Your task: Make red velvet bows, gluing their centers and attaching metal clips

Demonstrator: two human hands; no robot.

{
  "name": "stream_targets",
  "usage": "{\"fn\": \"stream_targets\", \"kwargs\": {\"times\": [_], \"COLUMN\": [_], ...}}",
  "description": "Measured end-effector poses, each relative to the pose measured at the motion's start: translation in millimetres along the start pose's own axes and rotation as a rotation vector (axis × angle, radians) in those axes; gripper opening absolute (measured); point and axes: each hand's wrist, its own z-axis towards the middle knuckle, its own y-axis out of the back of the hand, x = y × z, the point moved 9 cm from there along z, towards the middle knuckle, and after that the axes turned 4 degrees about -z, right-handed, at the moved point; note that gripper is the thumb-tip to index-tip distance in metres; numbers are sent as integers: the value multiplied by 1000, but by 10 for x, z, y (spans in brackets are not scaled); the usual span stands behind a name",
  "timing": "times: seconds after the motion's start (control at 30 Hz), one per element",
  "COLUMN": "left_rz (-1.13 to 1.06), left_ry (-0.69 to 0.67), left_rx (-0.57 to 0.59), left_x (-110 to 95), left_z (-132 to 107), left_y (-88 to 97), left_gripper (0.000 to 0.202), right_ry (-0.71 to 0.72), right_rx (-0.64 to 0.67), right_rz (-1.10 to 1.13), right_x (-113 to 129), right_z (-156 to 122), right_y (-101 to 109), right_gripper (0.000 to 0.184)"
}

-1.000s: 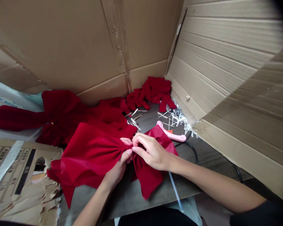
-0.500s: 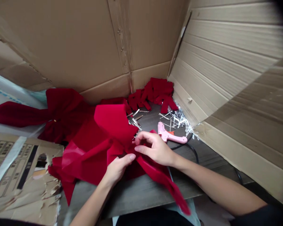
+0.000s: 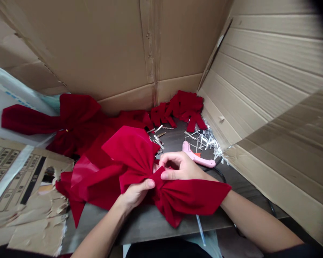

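Observation:
A red velvet bow (image 3: 193, 195) spreads across both hands, its loops fanning out to left and right from a gathered middle. My left hand (image 3: 136, 193) is closed on the gathers, thumb on top and the other fingers hidden beneath the cloth. At the same middle, my right hand (image 3: 179, 166) pinches a short red strip (image 3: 158, 176) that lies over the gathers. More red velvet cloth (image 3: 88, 179) lies under and left of the bow. Just beyond my right hand rests a pink glue gun (image 3: 199, 157) on the table.
Metal hair clips (image 3: 159, 136) lie behind the hands. Short red strips (image 3: 180, 105) are heaped at the back, beside silvery scraps (image 3: 210, 138). A finished-looking red bow (image 3: 79, 114) lies at left above a torn carton (image 3: 29, 186). Cardboard walls (image 3: 102, 46) enclose the back and right. A black cable (image 3: 220, 175) trails from the glue gun.
The bow has turned and opened out, so its gathered middle now shows and one loop lies over my right wrist. Both hands stay at its middle. The view has shifted slightly.

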Motion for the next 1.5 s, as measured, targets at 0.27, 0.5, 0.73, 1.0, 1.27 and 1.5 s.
{"fn": "stream_targets", "kwargs": {"times": [0.27,0.5,0.73,1.0,1.27,1.5], "left_rz": [-132,-169,-158,-140,-127,-151], "left_ry": [41,15,30,60,14,92], "left_rx": [-14,-39,-16,48,-2,-25], "left_x": [53,75,53,24,-16,18], "left_z": [-24,-30,-54,-58,-74,-57], "left_y": [-32,-42,-71,-176,-130,-80], "left_gripper": [33,28,33,37,38,48], "right_ry": [-54,10,-24,-124,-160,-100], "right_rx": [14,-33,-20,-55,-66,-113], "right_rz": [-9,-71,19,197,290,200], "right_x": [-41,11,32,-36,-98,-55], "right_z": [-32,-31,-62,-101,-100,-27], "right_y": [-11,49,-13,-65,-88,27], "right_gripper": [21,21,22,24,28,28]}}
